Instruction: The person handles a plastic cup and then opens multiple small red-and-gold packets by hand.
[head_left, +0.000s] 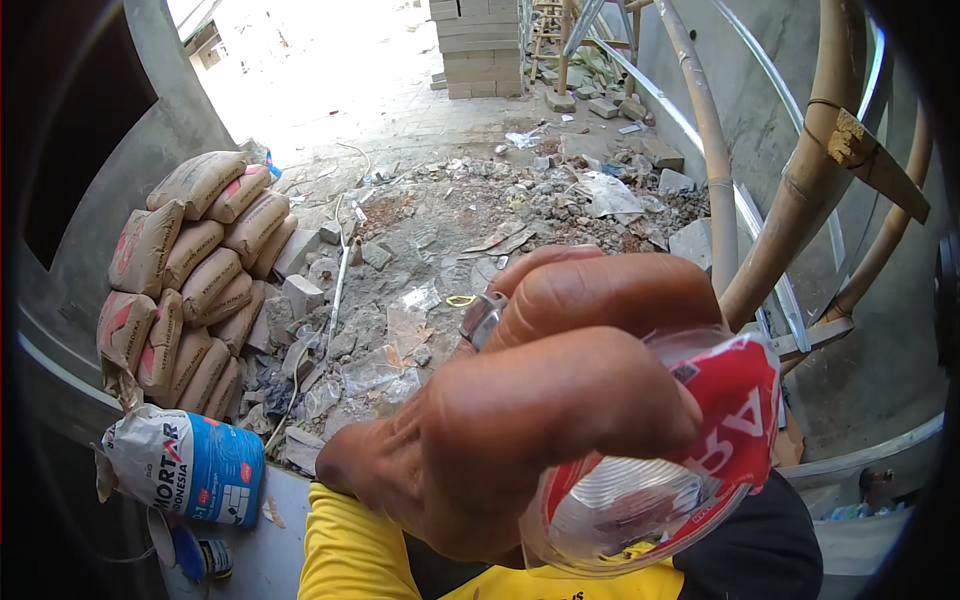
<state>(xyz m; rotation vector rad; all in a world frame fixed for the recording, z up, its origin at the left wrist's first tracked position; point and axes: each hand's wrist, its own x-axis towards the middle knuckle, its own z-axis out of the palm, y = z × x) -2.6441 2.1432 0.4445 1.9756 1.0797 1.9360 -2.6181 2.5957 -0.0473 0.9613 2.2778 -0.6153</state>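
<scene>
My left hand (530,400), wearing a silvery ring (483,320) on one finger, is raised close to the camera in the middle of the view. Its fingers close around a clear plastic cup (735,405) with a red and white label. The cup is tilted, and its ridged, see-through part shows below the thumb. A yellow sleeve (355,545) comes up from the lower edge beside the wrist. The hand hides part of the cup. My right hand does not show.
Paper cement sacks (200,270) are stacked at the left. Nearer lies a blue and white mortar bag (190,465), with a small can (210,558) beside it. Rubble (460,200) covers the ground ahead. Bamboo poles (800,190) lean at the right; grey blocks (480,50) stand behind.
</scene>
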